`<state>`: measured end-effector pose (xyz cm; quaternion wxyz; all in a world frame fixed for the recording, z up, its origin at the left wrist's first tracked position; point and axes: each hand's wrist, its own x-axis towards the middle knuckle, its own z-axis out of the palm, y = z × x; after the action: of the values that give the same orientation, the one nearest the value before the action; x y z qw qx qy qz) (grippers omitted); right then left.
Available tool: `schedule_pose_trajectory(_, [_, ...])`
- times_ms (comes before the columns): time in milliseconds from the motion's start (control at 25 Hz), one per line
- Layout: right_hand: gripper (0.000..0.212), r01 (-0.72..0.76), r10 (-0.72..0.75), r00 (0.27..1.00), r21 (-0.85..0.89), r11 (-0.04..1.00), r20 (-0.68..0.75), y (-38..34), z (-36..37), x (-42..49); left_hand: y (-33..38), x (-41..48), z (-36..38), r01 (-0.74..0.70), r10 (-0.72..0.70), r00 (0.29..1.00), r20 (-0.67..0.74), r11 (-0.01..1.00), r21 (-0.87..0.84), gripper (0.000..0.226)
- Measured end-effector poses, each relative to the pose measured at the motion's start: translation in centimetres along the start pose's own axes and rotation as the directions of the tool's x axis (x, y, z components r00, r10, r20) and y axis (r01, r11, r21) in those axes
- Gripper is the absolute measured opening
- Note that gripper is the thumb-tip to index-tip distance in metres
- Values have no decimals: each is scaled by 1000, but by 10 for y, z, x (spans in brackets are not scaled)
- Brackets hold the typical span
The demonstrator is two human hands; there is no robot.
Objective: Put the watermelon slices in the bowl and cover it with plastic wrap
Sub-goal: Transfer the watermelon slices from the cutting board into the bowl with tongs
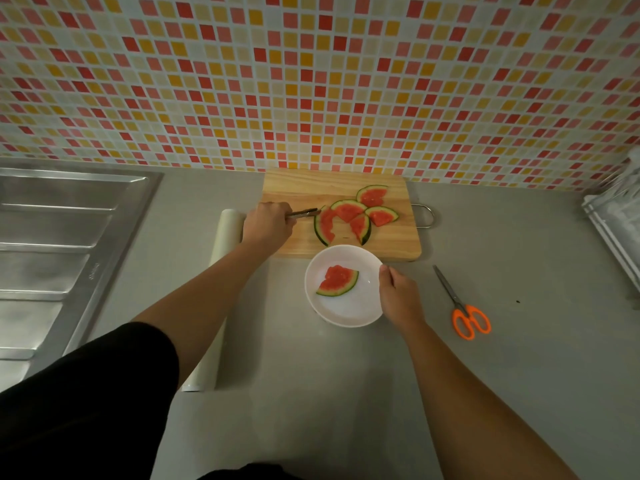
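The stamp on the steel sink (pixel 94 271) is too small to read. The left hand (pixel 268 225) has its grip clamped on metal tongs (pixel 304 213), whose tips meet a red, green-rinded watermelon slice (pixel 325 225) on the wooden cutting board (pixel 294 185). The right hand (pixel 398 296) has its grip pinching the rim of the round white bowl (pixel 346 311), with one slice in the bowl (pixel 337 281) near it.

1 slice (pixel 337 281) in bowl (pixel 346 318) — 5 slices (pixel 348 211) on board (pixel 294 188) behind.

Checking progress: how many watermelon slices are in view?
6 slices. One in the white bowl; five on the cutting board: back, middle, right, left, front. They overlap, so another may hide.
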<state>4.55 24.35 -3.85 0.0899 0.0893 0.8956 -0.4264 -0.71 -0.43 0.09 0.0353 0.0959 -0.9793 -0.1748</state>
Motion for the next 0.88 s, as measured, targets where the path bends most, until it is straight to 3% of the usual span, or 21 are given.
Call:
schedule_pose_trajectory(200, [35,4,-4,1000,19,1000,-5,0,0,-1,0,-1,-7,13,-15,1000,-16,996,-86,24])
schedule_pose_trajectory(280, [35,7,-7,1000,20,1000,-2,1,0,-1,-8,-5,-11,229,-207,972,110,940,-252,28])
schedule_pose_trajectory(360, [34,8,-8,1000,17,1000,3,1,1,-1,-19,-7,-19,433,-349,897,270,818,-379,32])
schedule_pose_trajectory(600, [34,14,-14,1000,17,1000,-1,1,0,0,-7,6,-32,469,-325,857,400,814,-344,24])
schedule_pose_trajectory(880, [31,13,-13,1000,10,1000,4,0,0,-1,0,7,-22,652,-381,744,549,595,-470,17])
